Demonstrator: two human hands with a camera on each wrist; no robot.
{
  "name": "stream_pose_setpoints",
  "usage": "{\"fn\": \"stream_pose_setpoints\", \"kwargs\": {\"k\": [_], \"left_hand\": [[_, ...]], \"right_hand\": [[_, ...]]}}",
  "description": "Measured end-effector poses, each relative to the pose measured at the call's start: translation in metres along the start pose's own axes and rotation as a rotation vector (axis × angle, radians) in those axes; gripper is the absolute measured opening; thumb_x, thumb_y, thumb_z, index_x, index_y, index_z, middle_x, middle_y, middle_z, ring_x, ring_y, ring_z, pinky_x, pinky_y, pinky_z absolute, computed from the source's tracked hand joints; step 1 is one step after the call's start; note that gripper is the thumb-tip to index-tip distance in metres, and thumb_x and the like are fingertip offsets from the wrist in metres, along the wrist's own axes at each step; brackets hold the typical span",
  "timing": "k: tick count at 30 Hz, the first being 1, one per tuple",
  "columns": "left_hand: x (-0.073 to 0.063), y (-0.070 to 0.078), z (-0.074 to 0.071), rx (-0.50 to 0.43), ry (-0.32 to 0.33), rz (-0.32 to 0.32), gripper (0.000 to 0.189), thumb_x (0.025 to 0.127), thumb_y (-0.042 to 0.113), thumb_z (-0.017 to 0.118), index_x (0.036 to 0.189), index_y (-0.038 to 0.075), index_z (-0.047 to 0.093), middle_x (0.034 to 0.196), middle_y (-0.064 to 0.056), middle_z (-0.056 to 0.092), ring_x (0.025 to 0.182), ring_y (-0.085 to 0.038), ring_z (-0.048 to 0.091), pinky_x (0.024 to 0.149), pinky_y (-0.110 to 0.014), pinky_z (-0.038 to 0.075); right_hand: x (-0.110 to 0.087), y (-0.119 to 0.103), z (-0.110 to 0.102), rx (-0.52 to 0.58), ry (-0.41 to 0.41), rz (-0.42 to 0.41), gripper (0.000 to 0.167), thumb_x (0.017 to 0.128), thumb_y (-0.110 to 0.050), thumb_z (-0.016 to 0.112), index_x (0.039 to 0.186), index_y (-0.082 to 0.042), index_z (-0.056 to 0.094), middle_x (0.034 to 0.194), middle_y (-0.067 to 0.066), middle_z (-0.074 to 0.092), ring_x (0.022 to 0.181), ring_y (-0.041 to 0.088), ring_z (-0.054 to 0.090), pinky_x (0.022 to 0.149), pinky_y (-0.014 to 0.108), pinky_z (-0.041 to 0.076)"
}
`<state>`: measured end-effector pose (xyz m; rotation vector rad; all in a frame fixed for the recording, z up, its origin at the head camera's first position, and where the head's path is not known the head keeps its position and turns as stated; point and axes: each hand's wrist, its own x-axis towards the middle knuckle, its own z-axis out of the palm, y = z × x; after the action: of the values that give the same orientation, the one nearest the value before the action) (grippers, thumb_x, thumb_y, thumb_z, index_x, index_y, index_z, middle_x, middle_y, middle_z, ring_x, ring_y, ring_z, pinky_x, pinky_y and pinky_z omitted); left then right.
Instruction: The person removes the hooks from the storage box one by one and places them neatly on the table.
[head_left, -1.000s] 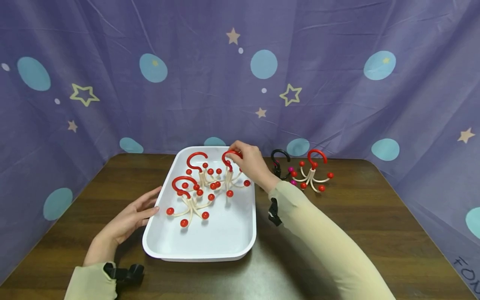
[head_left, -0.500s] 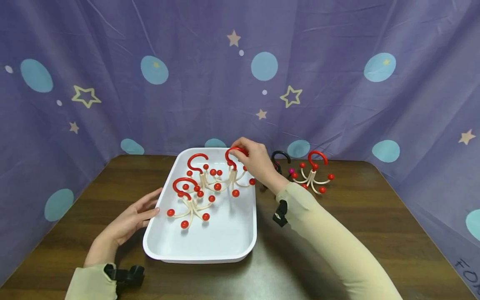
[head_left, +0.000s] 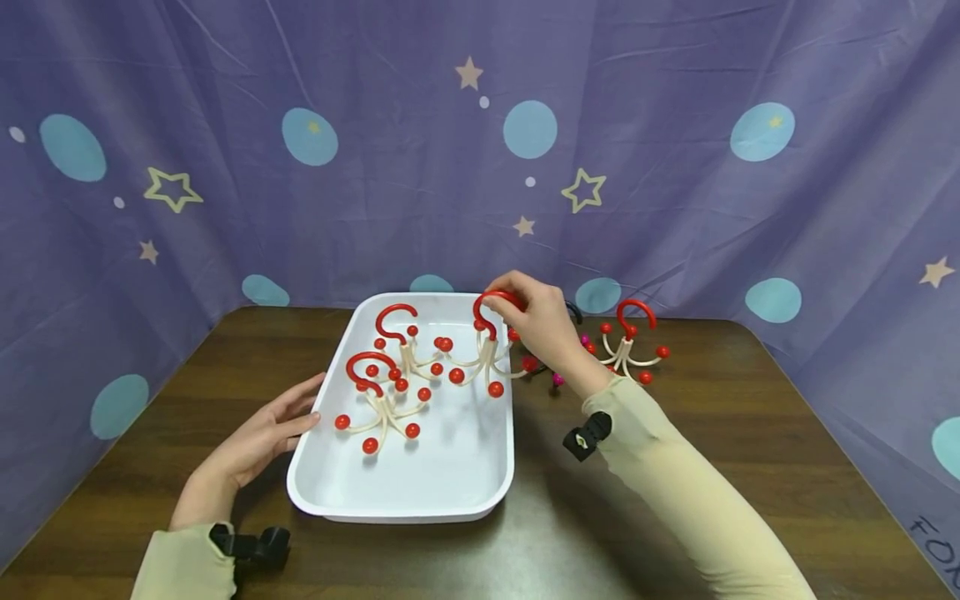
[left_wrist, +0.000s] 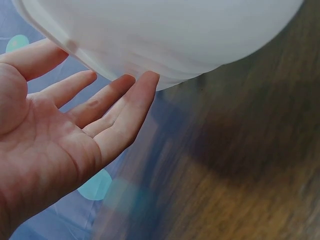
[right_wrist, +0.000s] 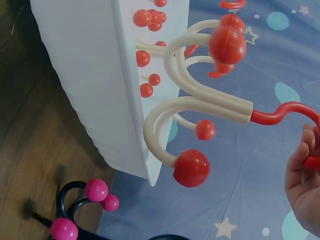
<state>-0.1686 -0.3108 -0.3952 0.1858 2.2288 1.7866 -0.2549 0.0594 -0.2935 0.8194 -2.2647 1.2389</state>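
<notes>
My right hand (head_left: 542,321) pinches the red hook of a cream multi-arm hanger (head_left: 489,354) with red balls on its arm ends. It hangs upright over the white tray's right side, some arms reaching past the rim. In the right wrist view, the held hanger (right_wrist: 220,107) shows above the tray wall (right_wrist: 90,75). Two matching hangers, one in front (head_left: 382,408) and one behind (head_left: 406,354), stand in the white tray (head_left: 442,475). At the tray's left side, my left hand (head_left: 258,437) touches the wall with loosely extended fingers, thumb at the rim.
Right of the tray, another red-hooked cream hanger (head_left: 624,354) stands on the brown wooden table (head_left: 697,417). Beside it is a black hanger (head_left: 574,312) with magenta balls, mostly hidden by my right hand. A purple patterned curtain (head_left: 420,217) hangs behind the table.
My right hand has moved right with the held hanger, from over the tray's interior to its right rim. The left hand stays at the tray's left side.
</notes>
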Motion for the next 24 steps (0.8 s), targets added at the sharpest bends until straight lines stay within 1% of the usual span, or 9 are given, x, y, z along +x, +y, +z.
{"fn": "stream_pose_setpoints", "kwargs": {"k": [7,11,16,19,21,24], "left_hand": [[0.001,0.001,0.001,-0.002,-0.001,0.002,0.066,0.093,0.016,0.05,0.146,0.012,0.011,0.143,-0.027,0.021,0.101,-0.01,0.057,0.078,-0.036,0.05],[0.0,0.002,0.001,-0.001,0.001,0.006,0.066,0.093,0.016,0.049,0.146,0.011,0.011,0.142,-0.027,0.022,0.1,-0.008,0.058,0.078,-0.036,0.051],[0.0,0.001,0.002,0.001,0.0,0.01,0.065,0.093,0.016,0.049,0.146,0.012,0.012,0.14,-0.022,0.027,0.101,-0.01,0.058,0.078,-0.037,0.05],[0.0,0.0,0.002,0.005,0.002,0.008,0.065,0.093,0.017,0.049,0.146,0.012,0.012,0.138,-0.018,0.03,0.101,-0.01,0.058,0.078,-0.037,0.05],[-0.001,0.001,0.001,0.007,0.003,0.008,0.065,0.093,0.017,0.049,0.146,0.012,0.013,0.137,-0.015,0.031,0.101,-0.009,0.058,0.078,-0.037,0.05],[-0.001,0.001,0.001,0.016,0.003,0.011,0.065,0.093,0.016,0.049,0.146,0.012,0.013,0.137,-0.016,0.031,0.101,-0.008,0.057,0.078,-0.036,0.051]], "right_hand": [[-0.011,0.003,-0.017,0.003,0.03,0.032,0.017,0.083,-0.031,0.065,0.091,-0.016,0.067,0.074,-0.003,0.064,0.06,0.009,0.053,0.056,0.024,0.045],[-0.017,0.005,-0.026,-0.008,0.058,0.036,0.016,0.082,-0.03,0.067,0.09,-0.017,0.067,0.072,-0.002,0.064,0.058,0.009,0.052,0.054,0.023,0.043],[-0.024,0.006,-0.037,-0.038,0.071,0.032,0.016,0.081,-0.03,0.067,0.09,-0.017,0.067,0.072,-0.002,0.063,0.057,0.009,0.05,0.052,0.022,0.041],[-0.029,0.007,-0.043,-0.052,0.074,0.043,0.016,0.081,-0.032,0.067,0.09,-0.019,0.066,0.077,-0.007,0.064,0.059,0.007,0.051,0.053,0.021,0.042],[-0.033,0.008,-0.046,-0.054,0.079,0.05,0.016,0.08,-0.032,0.068,0.089,-0.019,0.066,0.078,-0.008,0.064,0.06,0.007,0.052,0.054,0.021,0.041],[-0.038,0.007,-0.052,-0.068,0.08,0.068,0.016,0.081,-0.032,0.068,0.09,-0.019,0.067,0.079,-0.007,0.064,0.063,0.008,0.051,0.055,0.021,0.04]]}}
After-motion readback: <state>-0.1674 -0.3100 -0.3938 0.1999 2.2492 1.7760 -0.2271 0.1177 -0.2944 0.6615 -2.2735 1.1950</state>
